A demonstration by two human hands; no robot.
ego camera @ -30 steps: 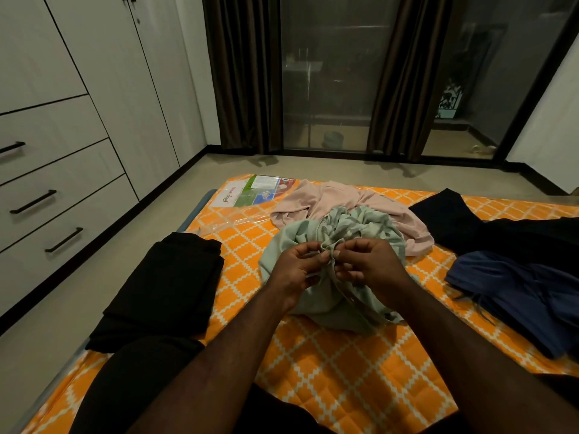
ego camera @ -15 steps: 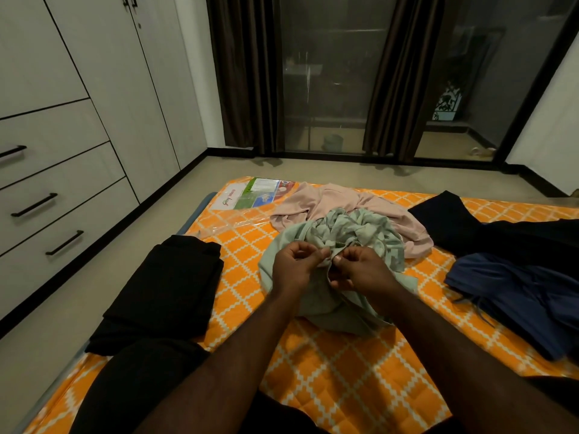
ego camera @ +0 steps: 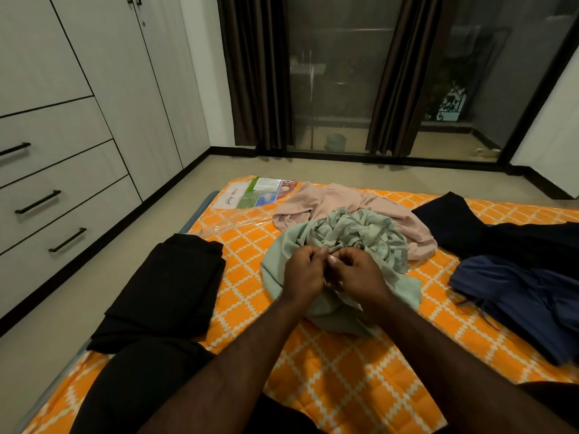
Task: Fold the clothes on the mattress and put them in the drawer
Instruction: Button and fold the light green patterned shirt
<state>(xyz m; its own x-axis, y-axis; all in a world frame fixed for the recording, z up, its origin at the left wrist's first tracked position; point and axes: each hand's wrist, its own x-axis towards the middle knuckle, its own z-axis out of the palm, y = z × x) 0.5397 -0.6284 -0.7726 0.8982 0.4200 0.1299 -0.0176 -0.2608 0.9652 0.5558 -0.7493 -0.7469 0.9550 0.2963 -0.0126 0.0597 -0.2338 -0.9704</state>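
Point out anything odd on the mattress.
A printed plastic wrapper lies at the far left corner of the mattress, the only thing there that isn't clothing. The green garment is bunched up, not flat.

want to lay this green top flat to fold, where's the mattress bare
Bare mattress shows near you below the green top, and a strip between it and the folded black garment. Far side and right are crowded: pink garment, black clothes, navy clothes.

The left hand (ego camera: 302, 272) and right hand (ego camera: 360, 274) are bare, as are both forearms. Plain black matte fabric trousers (ego camera: 141, 386) cover the legs.
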